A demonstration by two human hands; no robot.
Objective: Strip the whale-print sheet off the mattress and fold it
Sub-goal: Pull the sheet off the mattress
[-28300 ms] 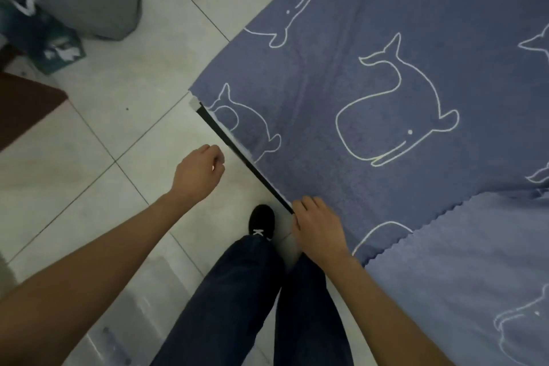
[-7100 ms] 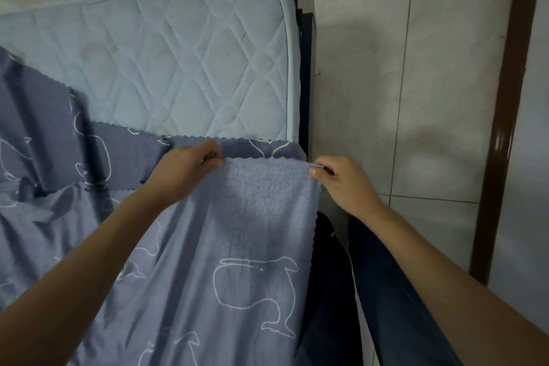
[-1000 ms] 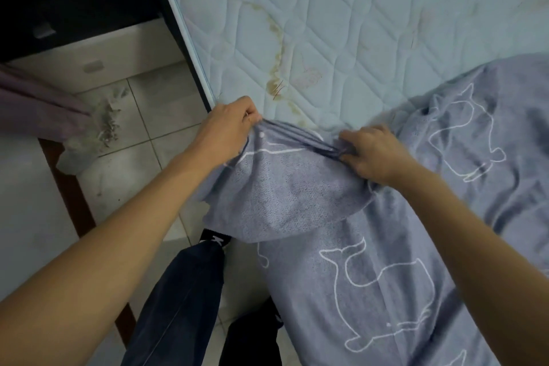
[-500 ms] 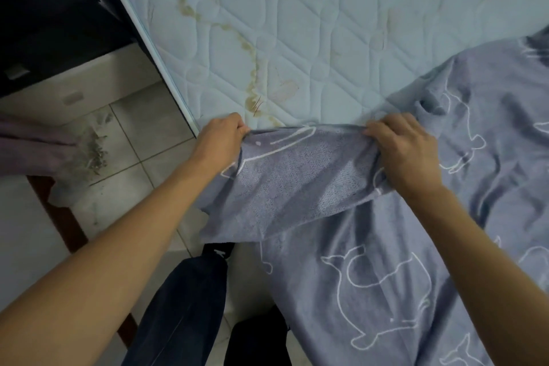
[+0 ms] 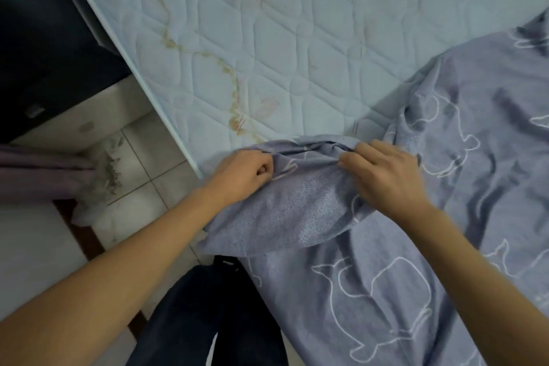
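Grey-blue whale-print sheet (image 5: 386, 291) crumpled, half off quilted mattress (image 5: 282, 38); mattress prob. stained.

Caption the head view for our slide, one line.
Bed stripping: left hand and right hand grip a gathered fold of the whale-print sheet at the edge of the stained, half-bared quilted mattress.

The sheet (image 5: 386, 291) is dusty blue-grey with white outlined whales. At twelve o'clock the mattress (image 5: 297, 38) is pale blue, diamond-quilted, stained yellow-brown. Trousers (image 5: 208, 321) at six o'clock are dark navy.
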